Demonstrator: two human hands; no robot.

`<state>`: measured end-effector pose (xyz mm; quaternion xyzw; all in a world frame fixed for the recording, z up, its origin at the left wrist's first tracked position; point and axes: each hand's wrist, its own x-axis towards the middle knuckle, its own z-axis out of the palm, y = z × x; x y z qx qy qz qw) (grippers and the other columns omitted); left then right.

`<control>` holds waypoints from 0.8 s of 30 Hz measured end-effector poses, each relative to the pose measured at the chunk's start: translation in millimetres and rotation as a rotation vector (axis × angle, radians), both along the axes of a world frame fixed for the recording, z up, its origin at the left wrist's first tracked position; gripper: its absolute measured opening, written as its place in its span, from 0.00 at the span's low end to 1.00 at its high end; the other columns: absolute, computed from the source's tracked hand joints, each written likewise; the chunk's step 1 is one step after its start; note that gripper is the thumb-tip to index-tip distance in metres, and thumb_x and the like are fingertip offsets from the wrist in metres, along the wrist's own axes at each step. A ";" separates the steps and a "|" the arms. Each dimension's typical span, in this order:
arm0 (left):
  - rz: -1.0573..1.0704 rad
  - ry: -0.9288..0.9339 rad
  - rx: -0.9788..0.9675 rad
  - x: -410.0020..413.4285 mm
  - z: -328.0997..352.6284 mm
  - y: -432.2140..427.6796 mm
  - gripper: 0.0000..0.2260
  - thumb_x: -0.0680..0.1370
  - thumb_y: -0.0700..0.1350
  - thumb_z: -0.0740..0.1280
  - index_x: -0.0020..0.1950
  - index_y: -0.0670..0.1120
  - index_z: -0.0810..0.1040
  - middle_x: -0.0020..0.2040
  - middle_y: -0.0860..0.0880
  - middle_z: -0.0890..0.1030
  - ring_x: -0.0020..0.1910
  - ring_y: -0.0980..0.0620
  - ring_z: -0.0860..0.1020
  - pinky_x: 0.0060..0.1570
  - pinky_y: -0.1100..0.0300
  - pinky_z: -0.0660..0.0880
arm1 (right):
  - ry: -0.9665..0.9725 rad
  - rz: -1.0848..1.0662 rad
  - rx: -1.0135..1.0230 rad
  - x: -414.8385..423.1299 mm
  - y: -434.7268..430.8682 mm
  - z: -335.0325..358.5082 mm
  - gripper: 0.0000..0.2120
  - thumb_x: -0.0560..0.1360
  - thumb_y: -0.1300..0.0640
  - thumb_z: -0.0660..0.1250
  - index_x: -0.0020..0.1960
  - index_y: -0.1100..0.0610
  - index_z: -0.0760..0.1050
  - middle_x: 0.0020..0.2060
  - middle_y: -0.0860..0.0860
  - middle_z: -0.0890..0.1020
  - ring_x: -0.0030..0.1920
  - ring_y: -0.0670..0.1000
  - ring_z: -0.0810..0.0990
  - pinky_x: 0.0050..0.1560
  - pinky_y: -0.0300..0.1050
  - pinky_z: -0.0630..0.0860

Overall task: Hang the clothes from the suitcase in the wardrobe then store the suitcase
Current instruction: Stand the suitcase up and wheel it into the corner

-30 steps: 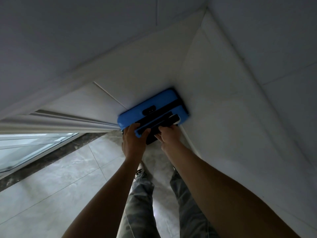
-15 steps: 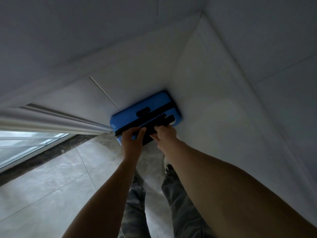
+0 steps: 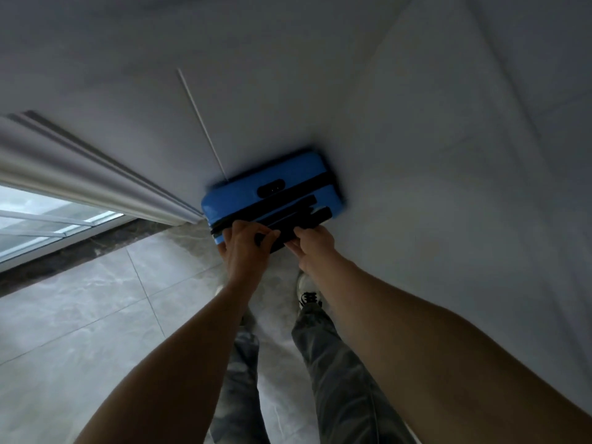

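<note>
Standing upright in the corner where two pale walls [image 3: 416,155] meet, the blue suitcase [image 3: 256,200] has its far side and right end close against them; its top faces the head camera. It is closed: a black zip band runs the length of the top and the two shell halves sit together, so nothing of its contents can be seen. A small black lock [image 3: 271,188] sits on the top, just beyond that band.

On the near side of the suitcase lies its black handle [image 3: 307,216]. The left hand [image 3: 246,251] grips the suitcase at its near left corner, with fingers curled over the edge and the thumb stretched across toward the handle. The right hand [image 3: 312,248] has its fingers curled round the handle from below. How tightly they close cannot be made out in the motion blur.

To the left of the suitcase a pale ribbed door frame [image 3: 96,177] runs down to floor level, with a bright window [image 3: 48,219] further left. On the near side of the suitcase are grey floor tiles [image 3: 96,331], a shoe [image 3: 308,288] and patterned trousers [image 3: 336,363].

Compared with half a second ago, the suitcase is in the same corner and both hands remain on it. The left thumb now reaches further across the handle, almost meeting the right hand. The view has swung, so more of the window shows to the left of the suitcase, and the shoe shows more plainly on its near side.
</note>
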<state>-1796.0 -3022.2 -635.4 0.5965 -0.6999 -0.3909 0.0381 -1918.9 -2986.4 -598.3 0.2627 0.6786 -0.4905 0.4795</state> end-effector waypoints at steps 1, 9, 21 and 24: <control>0.016 -0.017 0.020 -0.2 -8.2 4.5 0.12 0.76 0.59 0.71 0.54 0.55 0.83 0.59 0.53 0.74 0.63 0.47 0.70 0.59 0.52 0.62 | 0.005 -0.007 -0.001 1.8 4.0 -9.5 0.18 0.81 0.70 0.64 0.69 0.62 0.73 0.61 0.62 0.81 0.51 0.57 0.83 0.41 0.47 0.82; 0.183 -0.038 0.117 11.6 -57.0 10.8 0.44 0.70 0.58 0.77 0.79 0.52 0.58 0.76 0.45 0.62 0.73 0.39 0.63 0.68 0.38 0.69 | 0.003 0.076 0.024 -2.6 14.5 -84.3 0.16 0.80 0.69 0.66 0.66 0.61 0.75 0.57 0.59 0.82 0.49 0.55 0.83 0.47 0.48 0.83; 0.310 -0.051 0.075 -0.9 -130.1 8.4 0.53 0.71 0.55 0.78 0.84 0.53 0.45 0.83 0.46 0.46 0.80 0.35 0.51 0.74 0.35 0.63 | -0.008 0.159 0.030 -13.7 3.5 -161.6 0.17 0.80 0.66 0.68 0.69 0.63 0.75 0.60 0.60 0.81 0.45 0.51 0.82 0.38 0.39 0.82; 0.304 -0.085 0.034 -8.1 -138.1 3.1 0.52 0.72 0.56 0.77 0.84 0.52 0.43 0.84 0.46 0.45 0.81 0.36 0.49 0.75 0.36 0.61 | 0.000 0.187 0.032 -17.4 1.3 -177.1 0.15 0.79 0.65 0.69 0.66 0.62 0.75 0.55 0.58 0.82 0.42 0.49 0.81 0.44 0.43 0.83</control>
